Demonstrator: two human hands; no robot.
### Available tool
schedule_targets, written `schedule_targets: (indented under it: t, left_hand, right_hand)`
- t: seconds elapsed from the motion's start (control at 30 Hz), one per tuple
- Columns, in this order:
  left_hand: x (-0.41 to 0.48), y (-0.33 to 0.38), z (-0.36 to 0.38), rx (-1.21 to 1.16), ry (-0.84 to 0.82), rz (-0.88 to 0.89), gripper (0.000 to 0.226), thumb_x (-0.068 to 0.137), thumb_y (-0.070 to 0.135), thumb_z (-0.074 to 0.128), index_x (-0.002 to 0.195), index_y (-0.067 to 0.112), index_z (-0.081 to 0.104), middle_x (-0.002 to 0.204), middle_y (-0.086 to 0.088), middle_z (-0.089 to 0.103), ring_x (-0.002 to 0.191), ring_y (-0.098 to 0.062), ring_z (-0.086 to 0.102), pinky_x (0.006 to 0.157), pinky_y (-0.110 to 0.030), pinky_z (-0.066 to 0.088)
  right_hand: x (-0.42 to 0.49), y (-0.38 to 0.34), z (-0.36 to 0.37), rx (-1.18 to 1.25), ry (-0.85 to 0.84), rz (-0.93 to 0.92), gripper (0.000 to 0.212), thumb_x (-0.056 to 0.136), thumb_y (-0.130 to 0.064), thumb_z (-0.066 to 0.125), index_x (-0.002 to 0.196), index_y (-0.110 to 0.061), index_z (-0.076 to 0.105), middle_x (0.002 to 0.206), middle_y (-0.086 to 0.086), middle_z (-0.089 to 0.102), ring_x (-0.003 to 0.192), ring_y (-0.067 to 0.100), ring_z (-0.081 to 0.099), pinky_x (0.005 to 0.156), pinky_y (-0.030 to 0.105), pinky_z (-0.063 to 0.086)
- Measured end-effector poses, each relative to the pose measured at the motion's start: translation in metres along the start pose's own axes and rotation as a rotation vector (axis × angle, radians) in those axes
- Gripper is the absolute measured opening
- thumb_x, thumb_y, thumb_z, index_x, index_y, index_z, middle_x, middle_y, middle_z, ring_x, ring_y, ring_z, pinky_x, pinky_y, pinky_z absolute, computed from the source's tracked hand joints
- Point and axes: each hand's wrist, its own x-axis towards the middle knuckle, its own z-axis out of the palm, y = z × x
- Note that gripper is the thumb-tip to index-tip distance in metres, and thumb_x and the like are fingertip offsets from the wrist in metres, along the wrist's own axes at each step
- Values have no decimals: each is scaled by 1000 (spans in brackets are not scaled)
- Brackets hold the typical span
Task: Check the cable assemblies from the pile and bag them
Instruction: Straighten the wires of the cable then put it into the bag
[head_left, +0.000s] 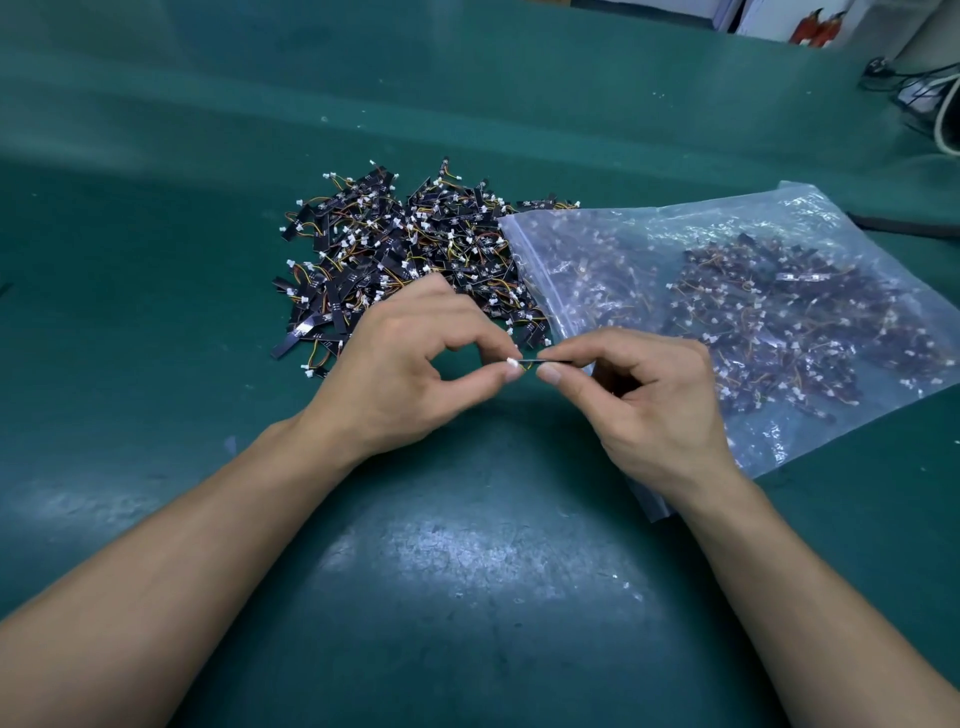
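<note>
Over mat (467, 582), mid-frame | left hand (410, 364) pinches assembly (525, 362) at white connector | right hand (660, 405) pinches its black strip end | pile (395, 249) just behind hands | bag (779, 291) right of pile, part-filled

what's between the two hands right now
One cable assembly bridges the gap in the head view: the left hand pinches its white connector end, the right hand pinches its black strip end.
</note>
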Motion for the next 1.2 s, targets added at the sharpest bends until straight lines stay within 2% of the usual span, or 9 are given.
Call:
schedule_targets:
  t: [0.13,0.3,0.5,0.63,0.77,1.0,1.1,1.2]
  left_hand:
    - [0,-1,0,14,4,-34,8,87,16,78,83,9,77,80,3,71,76,-19,57,70,-30,48]
    - [0,1,0,29,-1,-14,8,88,18,77,84,10,77,80,4,71,77,-20,58,71,-30,48]
    - [0,2,0,-5,-29,-38,11,88,26,77,93,16,74,86,7,70,79,-22,56,72,-32,48]
    - [0,2,3,-8,-25,-56,6,88,17,75,85,12,75,80,4,70,76,-24,57,69,-38,49]
    - [0,1,2,-17,-35,-57,7,88,16,74,83,12,74,79,4,69,75,-21,57,69,-36,49]
    - [0,2,2,-58,-70,-69,5,89,21,73,91,16,74,86,9,70,80,-19,57,73,-32,47]
    - [0,3,2,-72,-78,-83,3,90,21,72,87,22,71,83,9,69,80,-19,57,73,-32,47]
    - [0,3,3,-51,-60,-88,10,90,18,71,80,15,72,77,8,67,76,-17,55,72,-34,47]
  right_hand:
    - [-1,-1,1,28,-6,81,18,81,-23,81,98,-24,78,78,-21,70,45,5,45,53,8,34]
    - [1,-1,1,-15,-43,70,2,85,-17,80,86,-18,79,69,-24,62,49,3,46,54,7,33]
    - [2,-2,-3,0,-43,69,5,87,-17,77,82,-17,78,67,-25,59,50,1,47,55,7,31]
    - [1,-3,-1,20,-36,102,2,85,-20,78,87,-19,79,67,-27,60,48,4,46,54,7,32]
    - [1,-3,-2,40,-44,141,7,85,-27,76,90,-24,78,68,-27,63,47,5,47,54,8,33]
    - [2,-5,-4,42,-68,117,11,89,-14,74,78,-15,76,63,-11,68,48,2,47,54,9,34]
    - [2,-5,-4,51,-73,134,10,89,-16,73,80,-15,76,64,-12,68,47,3,46,53,9,32]
    - [1,-6,-2,73,-91,181,6,87,-24,74,87,-19,78,66,-17,66,48,4,46,55,10,34]
